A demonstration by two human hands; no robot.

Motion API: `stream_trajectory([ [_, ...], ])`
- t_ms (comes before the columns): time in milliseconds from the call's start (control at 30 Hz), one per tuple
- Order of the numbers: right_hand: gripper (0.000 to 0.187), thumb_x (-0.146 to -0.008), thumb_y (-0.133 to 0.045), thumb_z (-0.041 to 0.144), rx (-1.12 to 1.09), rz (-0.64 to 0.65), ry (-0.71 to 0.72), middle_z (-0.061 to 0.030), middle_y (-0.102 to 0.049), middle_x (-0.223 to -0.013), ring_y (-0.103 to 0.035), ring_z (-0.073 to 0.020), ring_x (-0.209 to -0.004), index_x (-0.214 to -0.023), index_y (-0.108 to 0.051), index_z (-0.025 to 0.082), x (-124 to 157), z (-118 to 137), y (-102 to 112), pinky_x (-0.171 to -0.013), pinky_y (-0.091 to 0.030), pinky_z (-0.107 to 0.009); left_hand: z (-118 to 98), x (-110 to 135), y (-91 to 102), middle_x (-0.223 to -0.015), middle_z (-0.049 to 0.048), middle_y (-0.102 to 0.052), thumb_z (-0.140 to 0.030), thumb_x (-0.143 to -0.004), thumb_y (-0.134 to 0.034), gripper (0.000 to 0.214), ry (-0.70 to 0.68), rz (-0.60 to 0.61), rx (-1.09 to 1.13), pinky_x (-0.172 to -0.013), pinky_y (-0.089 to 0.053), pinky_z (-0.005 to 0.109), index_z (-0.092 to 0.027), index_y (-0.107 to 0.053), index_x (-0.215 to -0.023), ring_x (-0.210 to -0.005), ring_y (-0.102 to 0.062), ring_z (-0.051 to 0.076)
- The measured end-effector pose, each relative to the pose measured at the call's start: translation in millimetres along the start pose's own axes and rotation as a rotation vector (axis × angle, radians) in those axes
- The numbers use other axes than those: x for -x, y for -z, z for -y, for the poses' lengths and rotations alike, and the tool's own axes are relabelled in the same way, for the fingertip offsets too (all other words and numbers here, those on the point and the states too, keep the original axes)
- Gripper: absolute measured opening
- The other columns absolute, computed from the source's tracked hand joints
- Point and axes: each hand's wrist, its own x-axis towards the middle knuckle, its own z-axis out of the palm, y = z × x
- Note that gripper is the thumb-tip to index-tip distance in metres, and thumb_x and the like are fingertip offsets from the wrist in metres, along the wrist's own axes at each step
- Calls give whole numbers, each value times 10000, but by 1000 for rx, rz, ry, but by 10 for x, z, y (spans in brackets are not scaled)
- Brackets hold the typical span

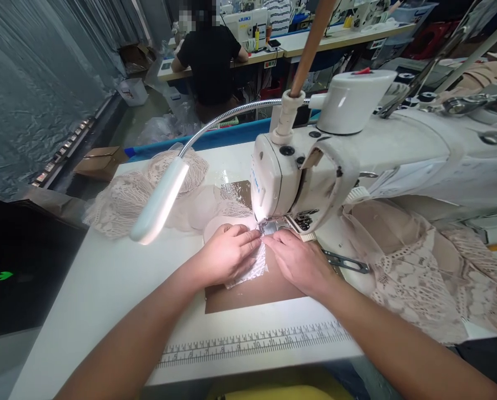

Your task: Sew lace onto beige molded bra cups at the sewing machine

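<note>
A white sewing machine (298,178) stands on the white table (106,283). A small piece of white lace (254,269) lies on the brown plate (252,294) just in front of the presser foot (271,225). My left hand (227,253) lies on the lace with its fingers pressed together, the fingertips near the foot. My right hand (298,258) rests flat beside it on the right, fingers pointing at the foot and touching the lace's edge.
A gooseneck lamp (160,200) hangs over the table's left. Lace cups (148,189) are piled behind it; more lace (431,278) lies right. Snips (346,262) sit by my right hand. A ruler strip (252,344) lines the front edge. A person in black (210,55) sits beyond.
</note>
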Motion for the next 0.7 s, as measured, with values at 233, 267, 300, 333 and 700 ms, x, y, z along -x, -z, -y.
stream_trajectory([
  [233, 312, -861, -434, 96, 4, -11, -4, -37, -592, -774, -462, -153, -661, -1022, -686, 186, 20, -16, 8, -551, -266, -288, 28, -27, -1, -1350, 134, -525, -467, -925, -389, 520, 60, -4, 9, -859, -392, 444, -122, -531, -1287, -1079, -486, 304],
  [267, 317, -865, -431, 96, -4, -8, 2, -37, -594, -778, -457, -149, -653, -1031, -686, 183, 30, -23, 10, -557, -270, -286, 28, -30, 0, -1350, 134, -524, -482, -924, -383, 534, 66, -3, 8, -858, -387, 447, -118, -531, -1286, -1077, -484, 306],
  [300, 322, -866, -429, 93, -15, -4, 9, -37, -599, -787, -457, -147, -651, -1041, -685, 181, 42, -30, 13, -564, -277, -284, 28, -32, 1, -1351, 136, -522, -494, -923, -378, 546, 71, -3, 7, -859, -383, 449, -116, -530, -1287, -1076, -483, 308],
  [333, 324, -864, -430, 89, -30, -4, 16, -38, -604, -795, -462, -147, -656, -1045, -684, 178, 55, -38, 18, -575, -285, -282, 27, -33, 1, -1351, 142, -520, -502, -922, -376, 555, 75, -4, 6, -860, -379, 451, -115, -527, -1289, -1078, -481, 309],
  [700, 274, -853, -441, 98, -161, -10, 86, -39, -638, -775, -529, -158, -717, -916, -691, 189, 169, -81, 34, -677, -352, -282, -61, -26, -53, -1275, 148, -551, -470, -920, -406, 476, 47, -61, 41, -910, -361, 438, -157, -561, -1242, -1093, -490, 290],
])
